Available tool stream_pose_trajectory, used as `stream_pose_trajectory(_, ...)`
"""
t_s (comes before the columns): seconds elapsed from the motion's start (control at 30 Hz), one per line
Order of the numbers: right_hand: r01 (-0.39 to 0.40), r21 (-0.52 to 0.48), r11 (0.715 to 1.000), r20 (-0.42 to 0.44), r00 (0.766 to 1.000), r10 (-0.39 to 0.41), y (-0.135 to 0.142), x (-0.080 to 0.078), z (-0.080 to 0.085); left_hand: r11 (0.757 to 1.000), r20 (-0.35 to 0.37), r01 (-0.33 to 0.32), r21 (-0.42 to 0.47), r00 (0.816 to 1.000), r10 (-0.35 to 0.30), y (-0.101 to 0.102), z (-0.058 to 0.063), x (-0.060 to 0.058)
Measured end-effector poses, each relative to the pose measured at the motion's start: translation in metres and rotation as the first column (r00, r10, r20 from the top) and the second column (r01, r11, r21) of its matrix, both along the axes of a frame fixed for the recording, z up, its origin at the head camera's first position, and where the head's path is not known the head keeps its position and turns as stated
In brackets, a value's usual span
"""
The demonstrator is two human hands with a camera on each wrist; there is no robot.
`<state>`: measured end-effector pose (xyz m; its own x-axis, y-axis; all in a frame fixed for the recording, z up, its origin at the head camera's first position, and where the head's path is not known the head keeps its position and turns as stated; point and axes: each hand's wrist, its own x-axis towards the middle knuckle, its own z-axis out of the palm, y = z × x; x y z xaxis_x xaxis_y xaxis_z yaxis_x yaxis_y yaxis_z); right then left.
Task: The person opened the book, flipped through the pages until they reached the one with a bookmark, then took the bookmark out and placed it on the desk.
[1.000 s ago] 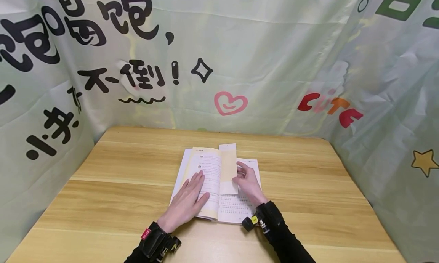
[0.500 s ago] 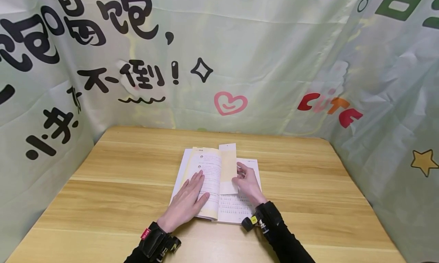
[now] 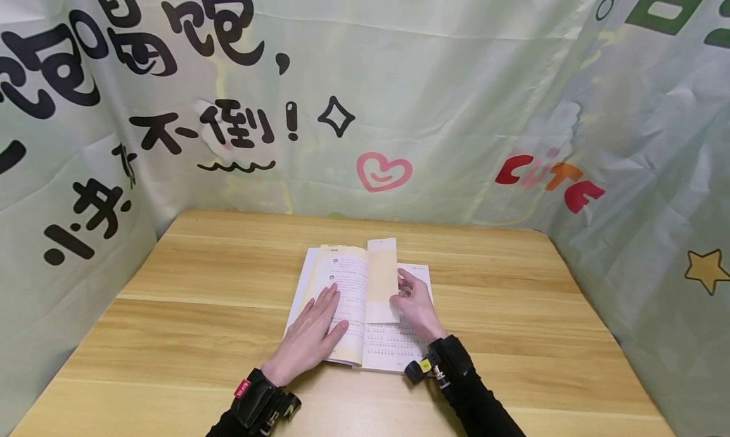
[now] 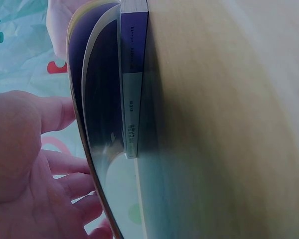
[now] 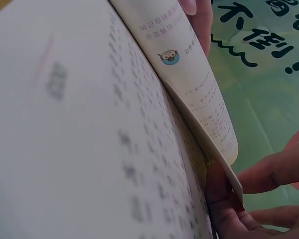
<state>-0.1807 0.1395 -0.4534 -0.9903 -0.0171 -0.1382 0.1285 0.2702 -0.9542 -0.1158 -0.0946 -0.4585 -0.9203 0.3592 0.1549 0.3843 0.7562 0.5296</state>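
An open book [image 3: 393,354] lies on the wooden table, text on both pages. My left hand [image 3: 310,335] rests with straight fingers on its left page [image 3: 348,272]; in the left wrist view the fingers of that hand [image 4: 25,154] lie against the curved pages, above the book's purple and pale spine [image 4: 133,74]. A cream card bookmark with white ends [image 3: 382,278] stands near the fold, over the right page. My right hand [image 3: 415,304] pinches the bookmark by its right edge. Thumb and finger [image 5: 274,172] meet on either side of the card [image 5: 204,132] in the right wrist view.
The wooden table [image 3: 199,285] stretches out around the book. A pale green cloth with printed characters [image 3: 456,95] hangs behind the table and at both sides. Black straps with small cameras [image 3: 259,402] sit on both wrists.
The right hand and the bookmark have shifted slightly to the right, a little away from the fold. My left hand and the book have stayed in place.
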Motion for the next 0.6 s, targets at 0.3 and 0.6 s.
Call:
stream_pose_trajectory(0.3, -0.017, 0.01, 1.0, 0.008, 1.0, 0.017, 0.014, 0.004, 0.002, 1.0, -0.005, -0.003, 0.0, 1.0, 0.003, 0.0, 0.0, 0.0)
stream_pose_trajectory(0.6, 0.007, 0.025, 1.0, 0.019, 1.0, -0.007, 0.031, 0.005, 0.003, 1.0, -0.001, -0.005, -0.005, 1.0, 0.005, 0.001, 0.0, 0.001)
